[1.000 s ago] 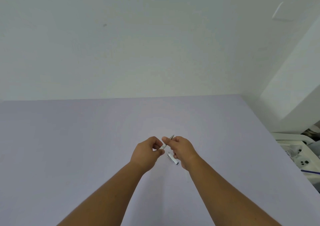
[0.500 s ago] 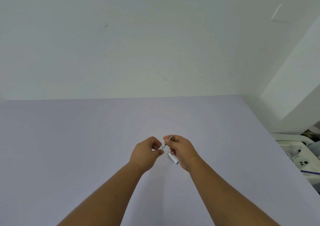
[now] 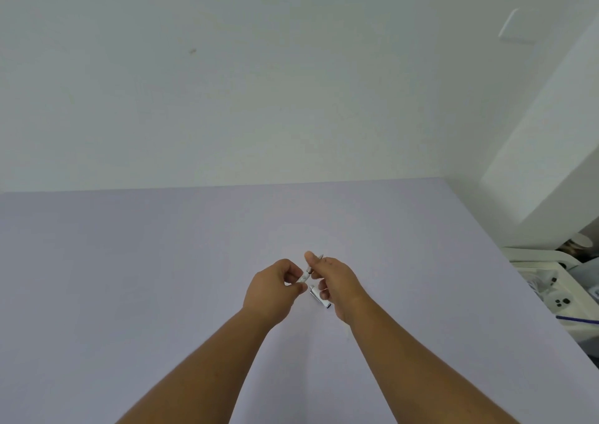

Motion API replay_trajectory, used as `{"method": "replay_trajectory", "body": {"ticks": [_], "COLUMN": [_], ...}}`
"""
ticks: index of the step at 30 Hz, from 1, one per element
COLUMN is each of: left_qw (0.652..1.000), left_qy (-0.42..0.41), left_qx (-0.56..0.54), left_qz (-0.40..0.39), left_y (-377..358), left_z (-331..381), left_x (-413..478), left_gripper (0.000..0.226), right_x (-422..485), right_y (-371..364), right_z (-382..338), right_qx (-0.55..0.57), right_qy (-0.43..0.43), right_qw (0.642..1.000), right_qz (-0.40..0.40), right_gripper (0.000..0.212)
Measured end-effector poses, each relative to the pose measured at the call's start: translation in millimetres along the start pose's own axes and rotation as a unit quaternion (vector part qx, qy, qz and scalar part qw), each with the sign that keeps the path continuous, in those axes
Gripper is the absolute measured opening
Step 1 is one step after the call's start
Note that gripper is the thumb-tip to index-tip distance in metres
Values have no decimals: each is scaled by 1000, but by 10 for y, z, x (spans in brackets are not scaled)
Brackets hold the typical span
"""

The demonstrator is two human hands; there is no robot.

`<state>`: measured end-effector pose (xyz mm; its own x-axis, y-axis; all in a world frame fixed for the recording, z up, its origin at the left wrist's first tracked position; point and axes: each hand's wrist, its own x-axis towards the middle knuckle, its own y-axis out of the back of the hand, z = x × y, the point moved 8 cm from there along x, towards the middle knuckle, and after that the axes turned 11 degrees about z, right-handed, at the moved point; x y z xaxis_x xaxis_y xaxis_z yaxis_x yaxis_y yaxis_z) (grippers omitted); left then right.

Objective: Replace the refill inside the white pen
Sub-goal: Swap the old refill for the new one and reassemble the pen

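A pale lilac counter (image 3: 129, 277) is seen below a white wall (image 3: 227, 83), with white clutter (image 3: 557, 290) off its right edge. Above mid-counter, the left hand (image 3: 272, 290) is closed on one end of a thin white pen piece (image 3: 304, 277), the right hand (image 3: 337, 281) on the other. A white pen barrel (image 3: 319, 297) is half hidden under the right hand; whether it is held cannot be told.

A pale lavender tabletop (image 3: 129, 277) runs back to a plain white wall (image 3: 227, 83), which bears a small dark speck (image 3: 192, 51) and a white switch plate (image 3: 515, 26). Off the right edge lies white plastic clutter (image 3: 551, 281), with a thin blue line (image 3: 577, 319) crossing it.
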<state>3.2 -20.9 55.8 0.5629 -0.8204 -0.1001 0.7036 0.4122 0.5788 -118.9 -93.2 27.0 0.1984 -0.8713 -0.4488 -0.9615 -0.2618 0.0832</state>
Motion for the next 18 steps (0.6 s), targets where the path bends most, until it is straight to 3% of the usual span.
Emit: {"method": "replay_trajectory", "body": {"ticks": [3,7,12,16,18], "left_qw": [1000,1000,1000,1000,1000], "left_qy": [2,-5,-5,-8,-4], "left_qx": [2,9,15,15,12], "left_qz": [5,-3,4,-2,1], "left_y": [21,-9,20,-1,11], "left_z": [6,32,20,38,29], "left_x": [22,17,35,14,17], "left_gripper": [12,13,10,11,11], "right_x": [-13,14,-5,25,22], "right_y": [-10,43,10,60,20], "right_z": [-33,-21,-42,-11,0], "right_qx": [45,-24,36,-43,8], "right_qy": [12,7,3,1,-10], "right_qw": [999,1000,999,999,1000], "right_qz": [-25,9,-32,16,-8], "right_gripper": [13,37,13,39,31]}}
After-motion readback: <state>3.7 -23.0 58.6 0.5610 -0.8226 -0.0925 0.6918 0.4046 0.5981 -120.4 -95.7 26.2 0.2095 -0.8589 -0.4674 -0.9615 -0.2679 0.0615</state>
